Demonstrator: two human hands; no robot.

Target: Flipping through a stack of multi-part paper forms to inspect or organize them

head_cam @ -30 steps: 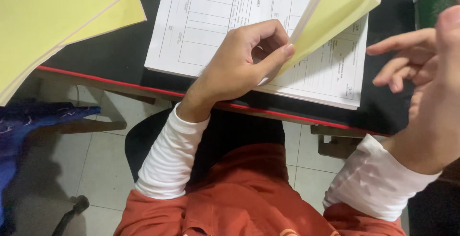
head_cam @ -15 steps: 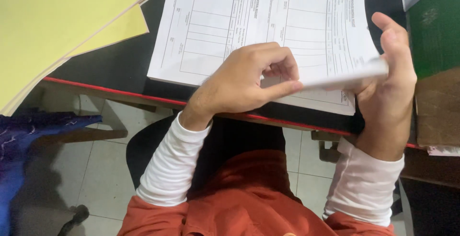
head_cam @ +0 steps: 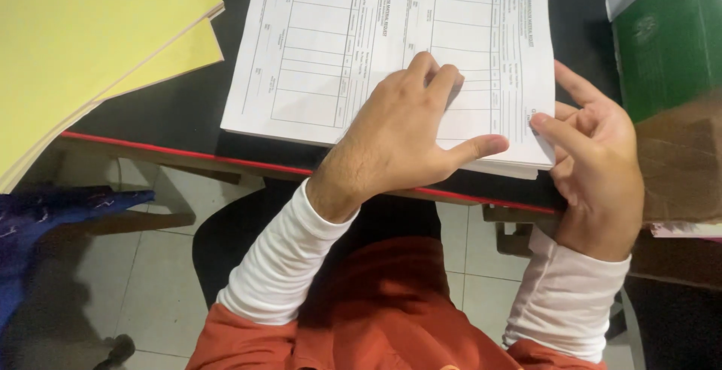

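Stack of printed forms [head_cam: 338, 47]: white sheets ruled with tables, lying flat on the black desk [head_cam: 173, 107], its near right corner reaching the desk's red front edge [head_cam: 226, 161].
Left hand [head_cam: 406, 133]: pressed palm-down on the near right part of the stack, fingers curled with the tips on the top sheet, thumb stretched out to the right along the near edge; it pins the paper and grips nothing.
Right hand [head_cam: 594, 159]: at the stack's right edge, loosely spread, forefinger and thumb tips touching the sheets' right margin; whether a sheet is pinched between them cannot be told.
Yellow paper [head_cam: 83, 47]: a thick pile at far left, overhanging the desk's front edge, well apart from the forms.
Green box [head_cam: 665, 43]: at far right, just beside the right hand, with a brown cardboard piece [head_cam: 681, 167] near it.
In the way: the left hand covers the middle of the right-hand table on the top sheet.
Below the desk: white sleeves [head_cam: 278, 265], orange garment [head_cam: 376, 317], tiled floor [head_cam: 158, 280], blue cloth [head_cam: 37, 227] at left.
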